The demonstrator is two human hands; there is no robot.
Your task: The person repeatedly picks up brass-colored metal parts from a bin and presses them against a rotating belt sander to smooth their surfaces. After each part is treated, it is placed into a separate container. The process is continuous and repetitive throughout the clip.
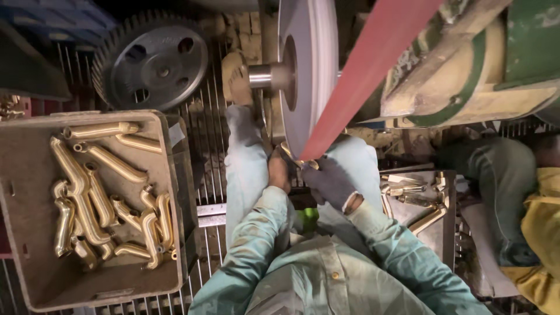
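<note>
Brass fitting (298, 161) gripped by both hands' fingers (280, 169) against wheel (303, 70); tray (23, 221) left

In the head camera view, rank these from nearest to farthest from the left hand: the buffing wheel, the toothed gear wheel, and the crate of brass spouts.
From the left hand:
1. Buffing wheel, just above it, ahead of the person.
2. Crate of brass spouts, off to the left.
3. Toothed gear wheel, up at the far left.

Small curved brass fitting (298, 161), shiny, pressed against the spinning wheel's lower edge
</note>
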